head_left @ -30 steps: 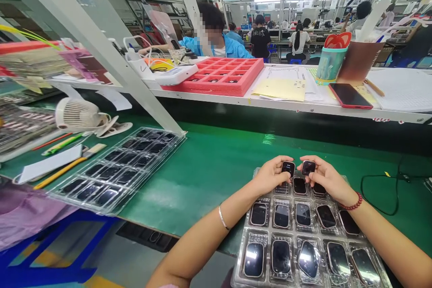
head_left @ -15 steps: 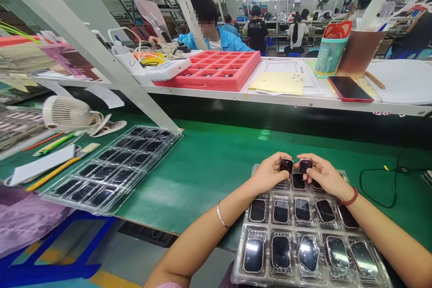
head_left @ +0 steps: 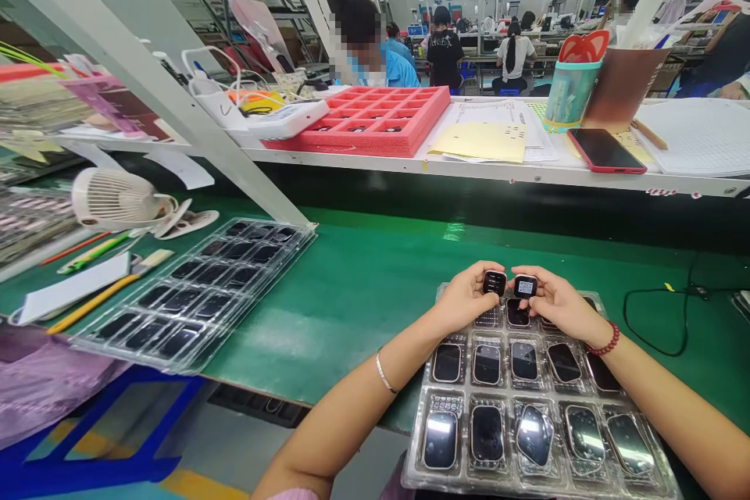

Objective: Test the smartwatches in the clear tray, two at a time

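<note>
My left hand (head_left: 470, 298) is closed on a smartwatch body (head_left: 494, 283) without a strap, its dark screen lit with lines of text. Beside it, my right hand (head_left: 554, 301) grips a second smartwatch body (head_left: 526, 287) whose screen shows a QR code. Both are held up, screens facing me, over the far rows of a clear plastic tray (head_left: 413, 476). Several more strapless watch bodies with dark screens lie in the tray's pockets, such as a watch (head_left: 487, 435) in the nearest row. My hands and wrists hide part of the far rows.
Another clear tray (head_left: 219, 320) of dark screens lies left on the green bench (head_left: 363, 289), near a brush (head_left: 111, 293) and a small fan (head_left: 117, 199). On the shelf above are a red foam tray (head_left: 363, 144), papers, a phone (head_left: 606, 151) and cups. A person sits beyond it.
Both watch screens have changed: the left one now shows lines of text, the right one a QR code. The hands have barely moved. The person across has shifted.
</note>
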Available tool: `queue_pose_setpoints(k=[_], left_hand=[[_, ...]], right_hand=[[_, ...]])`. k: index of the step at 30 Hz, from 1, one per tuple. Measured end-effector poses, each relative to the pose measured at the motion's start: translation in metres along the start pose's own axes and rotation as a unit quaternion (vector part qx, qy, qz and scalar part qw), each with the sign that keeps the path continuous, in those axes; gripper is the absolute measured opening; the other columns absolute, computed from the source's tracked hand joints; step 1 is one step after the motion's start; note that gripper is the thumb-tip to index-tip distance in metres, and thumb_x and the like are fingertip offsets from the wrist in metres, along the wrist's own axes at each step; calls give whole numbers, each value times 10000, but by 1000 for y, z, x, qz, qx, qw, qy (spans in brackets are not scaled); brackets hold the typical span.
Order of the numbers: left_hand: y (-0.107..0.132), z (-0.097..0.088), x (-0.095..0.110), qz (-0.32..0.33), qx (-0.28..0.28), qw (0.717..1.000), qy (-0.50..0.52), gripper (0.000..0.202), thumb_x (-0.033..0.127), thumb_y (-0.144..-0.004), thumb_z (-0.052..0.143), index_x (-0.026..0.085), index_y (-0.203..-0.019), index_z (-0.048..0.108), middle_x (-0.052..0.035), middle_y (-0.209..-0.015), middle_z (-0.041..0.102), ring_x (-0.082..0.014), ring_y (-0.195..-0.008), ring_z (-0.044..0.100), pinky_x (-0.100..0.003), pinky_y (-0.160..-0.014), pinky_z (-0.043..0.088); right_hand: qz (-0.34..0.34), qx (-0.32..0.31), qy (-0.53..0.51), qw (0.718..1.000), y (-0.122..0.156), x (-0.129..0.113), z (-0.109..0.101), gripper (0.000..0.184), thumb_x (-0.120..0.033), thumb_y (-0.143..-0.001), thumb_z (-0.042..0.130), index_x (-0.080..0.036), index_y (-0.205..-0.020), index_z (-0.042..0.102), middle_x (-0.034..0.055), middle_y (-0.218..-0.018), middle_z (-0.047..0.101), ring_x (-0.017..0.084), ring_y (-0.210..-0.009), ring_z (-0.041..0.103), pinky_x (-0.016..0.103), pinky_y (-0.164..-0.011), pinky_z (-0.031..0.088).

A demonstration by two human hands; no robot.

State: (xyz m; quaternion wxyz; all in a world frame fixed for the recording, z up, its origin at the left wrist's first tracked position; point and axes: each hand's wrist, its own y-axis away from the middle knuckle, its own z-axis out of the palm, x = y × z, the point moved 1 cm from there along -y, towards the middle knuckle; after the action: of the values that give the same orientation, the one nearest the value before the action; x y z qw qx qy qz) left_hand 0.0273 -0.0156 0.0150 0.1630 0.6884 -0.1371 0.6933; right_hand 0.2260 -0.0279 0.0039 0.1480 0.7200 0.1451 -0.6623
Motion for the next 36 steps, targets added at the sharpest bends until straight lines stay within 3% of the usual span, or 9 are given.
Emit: queue_pose_setpoints(k=[3,8,14,19,36], left_hand=[[-1,-2,-1,-8,-8,1000,21,465,101,-674,658,160,-1125,561,-86,-1062,659,-167,-897,624,-263,-756,455],[-3,-7,-2,-35,-27,994,102,545,332,-810,619,198,-1321,483,-132,-1231,600,-179,-873,646,-242,-632,459],[-5,-10,-5,-26,-30,994,100,631,376,-759,690,178,-1325,494,-80,-981,630,-131,-694,621,-211,-527,402],[-4,-9,-6,-17,-64,994,91,611,369,-744,710,183,-1287,502,-29,-873,583,-108,-654,591,-201,-509,382],[-5,-8,-7,-24,-83,993,82,556,369,-731,721,172,-1212,524,-36,-944,584,-82,-628,580,-205,-520,375]], right_hand=[[0,1,-14,1000,0,0,-1,514,-170,-802,577,-247,-1305,505,84,-1134,642,161,-811,657,307,-662,559],[27,3,-94,995,-1,-2,-6,576,-301,-853,601,-271,-1403,433,77,-1130,623,164,-846,645,329,-705,582],[47,4,-116,992,-2,-2,-10,487,-331,-794,703,-224,-1251,571,64,-1043,650,79,-576,561,243,-536,529],[43,-21,-81,996,-2,-1,-12,491,-338,-786,706,-207,-1239,566,-6,-759,619,84,-509,509,241,-499,494],[23,-65,-41,997,-2,2,-12,451,-351,-834,652,-217,-1251,543,43,-958,634,74,-527,514,243,-516,488]])
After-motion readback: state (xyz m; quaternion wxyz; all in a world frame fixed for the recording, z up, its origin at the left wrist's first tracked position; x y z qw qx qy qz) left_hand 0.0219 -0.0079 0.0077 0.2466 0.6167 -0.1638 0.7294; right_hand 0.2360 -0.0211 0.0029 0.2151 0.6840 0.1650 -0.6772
